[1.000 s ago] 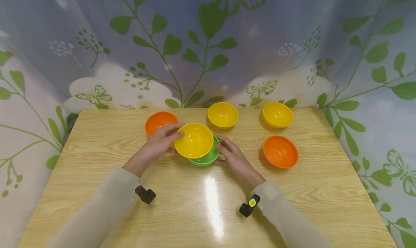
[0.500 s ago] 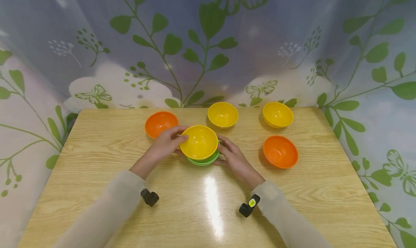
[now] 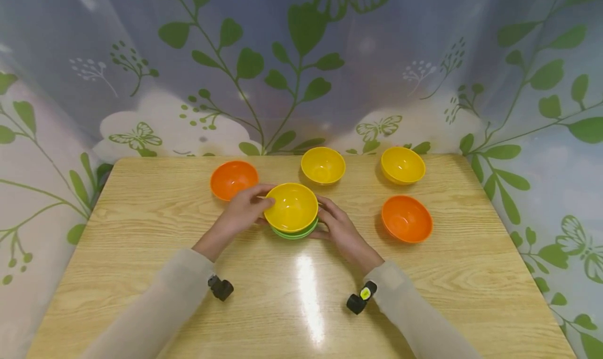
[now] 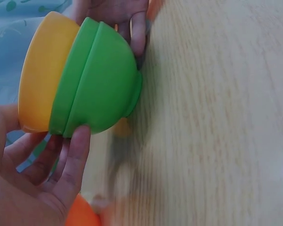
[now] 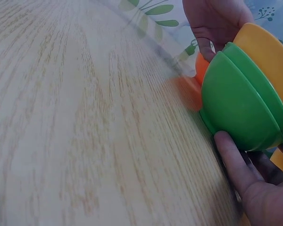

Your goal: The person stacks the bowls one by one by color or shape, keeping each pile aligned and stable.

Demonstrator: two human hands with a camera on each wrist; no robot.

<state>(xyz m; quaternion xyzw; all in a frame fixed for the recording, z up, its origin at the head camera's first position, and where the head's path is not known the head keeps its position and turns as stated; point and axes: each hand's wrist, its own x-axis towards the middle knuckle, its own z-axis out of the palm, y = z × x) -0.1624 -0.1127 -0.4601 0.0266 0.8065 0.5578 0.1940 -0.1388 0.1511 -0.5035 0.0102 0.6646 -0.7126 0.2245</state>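
Observation:
In the head view a yellow bowl (image 3: 291, 207) sits nested in a stack of two green bowls (image 3: 294, 235), near the middle of the table. My left hand (image 3: 242, 211) holds the yellow bowl from the left, thumb over its rim. In the left wrist view, that hand's fingers (image 4: 78, 150) reach under the rims of the green bowls. From the right, my right hand (image 3: 343, 231) grips the green bowls; its fingertips (image 5: 222, 136) lie low on the outer green wall in the right wrist view. The stack stands upright, its base at the tabletop.
An orange bowl (image 3: 234, 180) stands behind my left hand. At the table's back edge are two yellow bowls, one central (image 3: 323, 166) and one farther right (image 3: 402, 166). Another orange bowl (image 3: 406, 219) is right of my right hand. A leaf-patterned curtain (image 3: 301, 87) hangs behind the wooden table (image 3: 452, 285).
My left hand has moved right and slightly toward me with the yellow bowl, bringing it down into the green bowls. The right hand has stayed in place.

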